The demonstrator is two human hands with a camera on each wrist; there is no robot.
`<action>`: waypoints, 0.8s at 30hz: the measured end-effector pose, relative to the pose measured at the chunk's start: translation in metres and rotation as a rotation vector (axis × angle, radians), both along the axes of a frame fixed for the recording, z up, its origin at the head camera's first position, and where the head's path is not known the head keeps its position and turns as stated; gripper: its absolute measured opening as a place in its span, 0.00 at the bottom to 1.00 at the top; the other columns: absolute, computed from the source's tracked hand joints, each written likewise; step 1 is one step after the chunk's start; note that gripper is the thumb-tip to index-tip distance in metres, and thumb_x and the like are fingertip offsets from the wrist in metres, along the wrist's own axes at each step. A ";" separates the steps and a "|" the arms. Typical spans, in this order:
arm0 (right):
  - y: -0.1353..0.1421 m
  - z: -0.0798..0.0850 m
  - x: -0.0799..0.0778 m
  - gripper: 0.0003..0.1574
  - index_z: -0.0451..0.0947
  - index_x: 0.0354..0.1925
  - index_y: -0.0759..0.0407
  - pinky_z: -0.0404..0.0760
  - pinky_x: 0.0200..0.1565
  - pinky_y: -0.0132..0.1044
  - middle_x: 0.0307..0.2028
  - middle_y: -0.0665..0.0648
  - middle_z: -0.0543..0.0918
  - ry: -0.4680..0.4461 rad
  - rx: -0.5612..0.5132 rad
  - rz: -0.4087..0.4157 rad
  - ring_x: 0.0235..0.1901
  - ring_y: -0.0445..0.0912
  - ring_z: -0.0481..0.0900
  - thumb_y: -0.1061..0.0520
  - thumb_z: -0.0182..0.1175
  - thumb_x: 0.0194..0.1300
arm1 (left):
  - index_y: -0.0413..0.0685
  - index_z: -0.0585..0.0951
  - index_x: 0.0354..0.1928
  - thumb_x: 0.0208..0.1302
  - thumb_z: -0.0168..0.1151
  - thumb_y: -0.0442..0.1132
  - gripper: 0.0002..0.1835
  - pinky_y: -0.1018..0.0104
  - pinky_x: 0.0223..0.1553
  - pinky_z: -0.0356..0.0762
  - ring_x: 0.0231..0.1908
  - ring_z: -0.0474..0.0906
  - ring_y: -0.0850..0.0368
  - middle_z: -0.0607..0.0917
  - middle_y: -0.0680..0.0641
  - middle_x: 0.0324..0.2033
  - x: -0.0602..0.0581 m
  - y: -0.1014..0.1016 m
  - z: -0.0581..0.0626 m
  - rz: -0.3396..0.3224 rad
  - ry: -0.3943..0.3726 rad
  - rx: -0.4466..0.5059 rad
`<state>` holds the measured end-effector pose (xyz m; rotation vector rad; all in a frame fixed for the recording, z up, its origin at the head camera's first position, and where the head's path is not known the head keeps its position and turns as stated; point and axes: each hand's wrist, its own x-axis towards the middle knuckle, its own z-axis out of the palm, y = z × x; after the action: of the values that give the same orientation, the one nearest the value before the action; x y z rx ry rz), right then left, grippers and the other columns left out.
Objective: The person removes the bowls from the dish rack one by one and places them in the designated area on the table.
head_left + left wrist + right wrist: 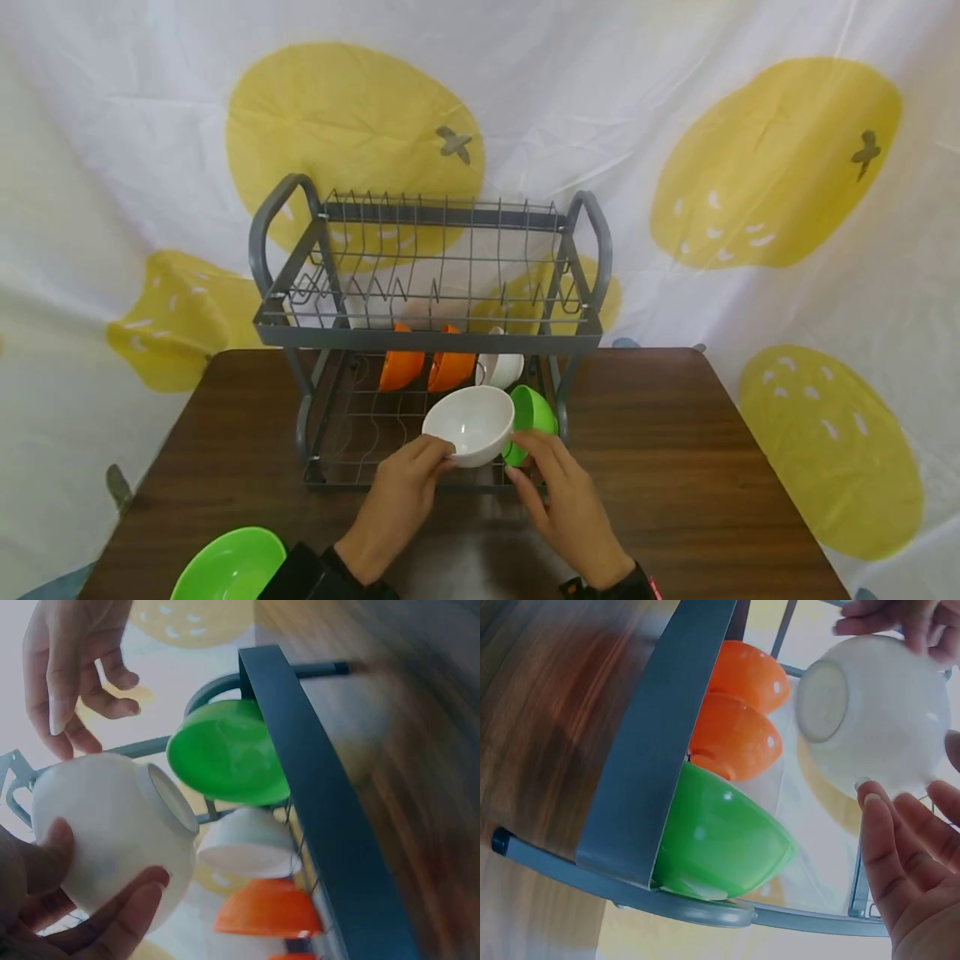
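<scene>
My left hand (399, 493) grips the near left rim of a white bowl (471, 423), thumb on the inner side. The bowl is held tilted in front of the rack's lower tier, its hollow facing the head camera. At its right edge is my right hand (564, 500), fingers fairly straight and fingertips right at the bowl's wall. In the right wrist view, the bowl's underside and foot ring show. Just behind the right fingertips, a green bowl (536, 410) stands on edge in the lower tier. Farther back are a second white bowl (504, 369) and two orange bowls (402, 368).
The grey two-tier dish rack (427, 337) stands on a dark wooden table (660, 467), its upper tier above and behind my hands. A larger green bowl (234, 567) sits at the table's front left. A white curtain (555, 125) with yellow fruit prints hangs behind.
</scene>
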<state>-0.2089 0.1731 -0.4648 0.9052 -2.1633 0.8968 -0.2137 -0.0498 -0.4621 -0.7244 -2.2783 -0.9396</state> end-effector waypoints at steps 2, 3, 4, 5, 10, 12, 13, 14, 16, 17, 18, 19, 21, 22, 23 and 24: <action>0.000 0.002 -0.001 0.25 0.68 0.60 0.66 0.76 0.35 0.25 0.55 0.60 0.73 0.002 0.010 -0.018 0.36 0.46 0.77 0.52 0.53 0.73 | 0.45 0.79 0.36 0.54 0.69 0.28 0.10 0.66 0.35 0.81 0.35 0.79 0.58 0.80 0.51 0.33 0.001 -0.003 0.003 -0.032 0.058 -0.047; 0.000 0.003 -0.001 0.26 0.68 0.60 0.66 0.76 0.35 0.25 0.56 0.61 0.72 -0.001 0.016 -0.027 0.36 0.46 0.77 0.51 0.52 0.73 | 0.45 0.79 0.37 0.55 0.68 0.29 0.09 0.66 0.36 0.80 0.35 0.78 0.57 0.79 0.51 0.34 0.001 -0.005 0.005 -0.049 0.070 -0.063; 0.000 0.004 -0.001 0.26 0.68 0.61 0.65 0.77 0.36 0.26 0.57 0.61 0.72 -0.002 0.025 -0.039 0.38 0.47 0.78 0.50 0.52 0.73 | 0.45 0.79 0.37 0.57 0.67 0.30 0.08 0.66 0.36 0.80 0.36 0.78 0.57 0.79 0.50 0.35 0.001 -0.007 0.006 -0.064 0.079 -0.076; 0.001 0.004 0.000 0.26 0.68 0.61 0.65 0.78 0.39 0.28 0.58 0.61 0.71 0.001 0.037 -0.049 0.41 0.48 0.78 0.49 0.52 0.73 | 0.45 0.79 0.37 0.60 0.65 0.32 0.05 0.66 0.36 0.80 0.36 0.77 0.57 0.79 0.51 0.35 0.000 -0.009 0.007 -0.081 0.085 -0.085; 0.002 0.008 -0.001 0.27 0.72 0.59 0.60 0.77 0.51 0.40 0.59 0.59 0.72 0.041 0.127 -0.048 0.54 0.50 0.74 0.44 0.52 0.71 | 0.46 0.79 0.38 0.74 0.45 0.45 0.15 0.67 0.37 0.78 0.36 0.75 0.58 0.78 0.53 0.37 -0.005 -0.020 0.010 -0.194 0.125 -0.153; 0.002 0.009 -0.003 0.25 0.74 0.56 0.58 0.76 0.51 0.39 0.58 0.56 0.74 0.057 0.170 -0.023 0.54 0.48 0.74 0.43 0.53 0.71 | 0.46 0.78 0.39 0.75 0.40 0.47 0.18 0.67 0.38 0.78 0.37 0.75 0.59 0.78 0.53 0.38 -0.007 -0.025 0.011 -0.243 0.149 -0.189; 0.003 0.010 -0.004 0.23 0.75 0.54 0.57 0.76 0.51 0.39 0.56 0.55 0.75 0.070 0.187 -0.004 0.53 0.48 0.74 0.43 0.53 0.70 | 0.46 0.78 0.40 0.76 0.38 0.47 0.19 0.67 0.40 0.77 0.39 0.75 0.59 0.77 0.53 0.39 -0.007 -0.026 0.011 -0.265 0.157 -0.209; 0.003 0.010 -0.004 0.22 0.77 0.51 0.55 0.76 0.50 0.38 0.54 0.53 0.76 0.077 0.204 0.013 0.52 0.47 0.74 0.43 0.54 0.70 | 0.46 0.78 0.41 0.76 0.37 0.46 0.19 0.67 0.41 0.77 0.40 0.74 0.58 0.77 0.53 0.40 -0.008 -0.028 0.012 -0.290 0.166 -0.222; 0.003 0.011 -0.006 0.18 0.78 0.46 0.53 0.76 0.48 0.35 0.49 0.50 0.79 0.095 0.226 0.046 0.48 0.45 0.74 0.43 0.55 0.69 | 0.47 0.78 0.42 0.76 0.37 0.43 0.17 0.68 0.43 0.76 0.42 0.74 0.58 0.77 0.52 0.42 -0.010 -0.032 0.013 -0.325 0.176 -0.242; 0.003 0.011 -0.007 0.15 0.79 0.44 0.52 0.76 0.46 0.34 0.46 0.48 0.79 0.101 0.232 0.062 0.46 0.44 0.74 0.44 0.56 0.69 | 0.47 0.77 0.43 0.76 0.37 0.43 0.17 0.68 0.45 0.76 0.44 0.74 0.57 0.77 0.52 0.43 -0.010 -0.034 0.013 -0.336 0.177 -0.249; 0.003 0.011 -0.008 0.14 0.79 0.41 0.51 0.75 0.45 0.33 0.43 0.46 0.79 0.108 0.236 0.076 0.44 0.43 0.74 0.45 0.57 0.68 | 0.47 0.77 0.43 0.75 0.36 0.42 0.17 0.68 0.45 0.76 0.44 0.74 0.57 0.77 0.52 0.44 -0.011 -0.035 0.014 -0.348 0.180 -0.253; 0.003 0.011 -0.008 0.12 0.79 0.40 0.51 0.75 0.44 0.32 0.41 0.45 0.79 0.108 0.237 0.089 0.43 0.43 0.73 0.45 0.58 0.68 | 0.47 0.77 0.43 0.75 0.36 0.41 0.17 0.68 0.46 0.75 0.45 0.73 0.57 0.77 0.52 0.44 -0.012 -0.036 0.014 -0.357 0.180 -0.257; 0.002 0.010 -0.008 0.11 0.79 0.38 0.51 0.75 0.43 0.31 0.39 0.44 0.78 0.106 0.243 0.101 0.41 0.42 0.73 0.46 0.58 0.67 | 0.47 0.77 0.44 0.75 0.36 0.41 0.17 0.68 0.45 0.75 0.45 0.73 0.57 0.76 0.52 0.44 -0.012 -0.039 0.014 -0.370 0.176 -0.261; 0.001 0.010 -0.008 0.11 0.79 0.37 0.50 0.74 0.42 0.31 0.38 0.43 0.78 0.103 0.249 0.103 0.40 0.41 0.72 0.46 0.58 0.67 | 0.47 0.77 0.44 0.74 0.35 0.42 0.17 0.68 0.44 0.75 0.44 0.73 0.57 0.76 0.52 0.44 -0.012 -0.040 0.014 -0.373 0.178 -0.263; 0.001 0.009 -0.008 0.11 0.79 0.37 0.50 0.74 0.42 0.31 0.38 0.43 0.78 0.102 0.254 0.106 0.40 0.41 0.72 0.45 0.58 0.67 | 0.47 0.77 0.43 0.74 0.35 0.42 0.17 0.68 0.44 0.75 0.44 0.73 0.57 0.76 0.52 0.44 -0.011 -0.041 0.014 -0.373 0.170 -0.269; 0.000 0.009 -0.007 0.11 0.79 0.37 0.50 0.74 0.42 0.31 0.38 0.43 0.78 0.102 0.257 0.107 0.40 0.41 0.72 0.45 0.58 0.68 | 0.47 0.77 0.44 0.74 0.35 0.42 0.17 0.68 0.43 0.76 0.44 0.73 0.57 0.76 0.51 0.44 -0.011 -0.043 0.014 -0.374 0.174 -0.272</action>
<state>-0.2162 0.1726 -0.4557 1.1749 -2.1903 0.6147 -0.2243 -0.0924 -0.4480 -1.3315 -2.1770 -0.6945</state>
